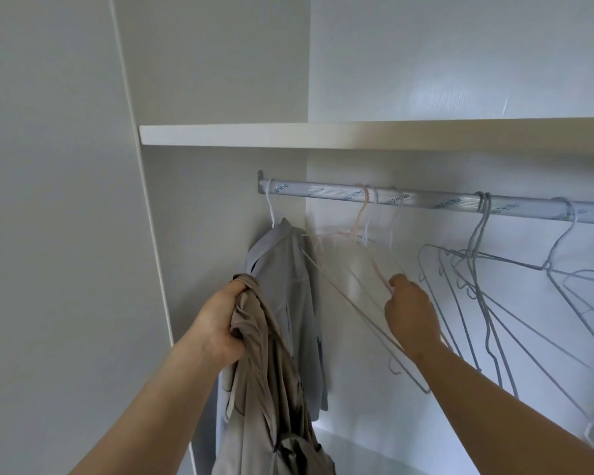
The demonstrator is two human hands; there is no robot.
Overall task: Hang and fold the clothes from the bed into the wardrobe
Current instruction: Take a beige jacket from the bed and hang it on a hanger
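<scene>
the left hand (220,323) was clamped around a bunched beige garment (264,389) that hung down in front of the wardrobe's left end. the right hand (410,310) pinched a blurred pale wire hanger (360,219) hooked on the rail (426,202). a grey shirt (285,269) hung beside it, with grey hangers (487,286) further right.

Under white shelf (288,135), metal rail (323,193) carries wire hangers (483,205), grey shirt (282,269) at left end
</scene>
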